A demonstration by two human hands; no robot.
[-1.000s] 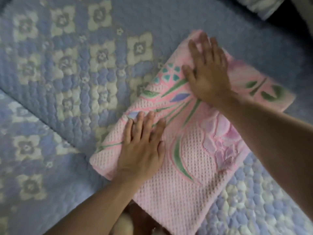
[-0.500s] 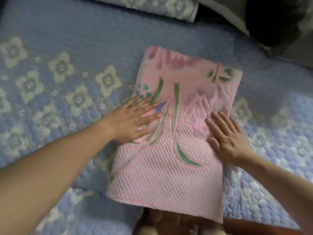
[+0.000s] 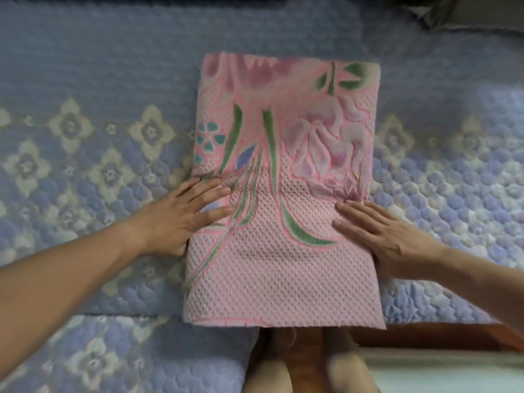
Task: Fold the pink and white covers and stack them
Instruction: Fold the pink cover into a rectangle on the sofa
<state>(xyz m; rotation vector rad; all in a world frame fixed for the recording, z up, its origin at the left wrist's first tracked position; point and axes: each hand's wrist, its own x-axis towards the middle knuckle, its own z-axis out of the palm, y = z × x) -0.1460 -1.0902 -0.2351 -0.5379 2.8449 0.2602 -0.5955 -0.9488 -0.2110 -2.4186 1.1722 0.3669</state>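
Observation:
A pink cover with green stems and purple flowers lies folded into a tall rectangle on the bed, its near edge hanging slightly over the bed's front. My left hand rests flat on its left side with straight fingers pointing right. Flat on its right side lies my right hand, fingers pointing left. No white cover is in view.
The bed carries a blue quilted bedspread with cream flower patches on all sides of the cover. Below the front edge I see my legs and a strip of reddish floor. A dark pillow corner shows top right.
The cover has turned from a diagonal lie to square with the bed. Both hands slid from its middle and far end to its left and right sides.

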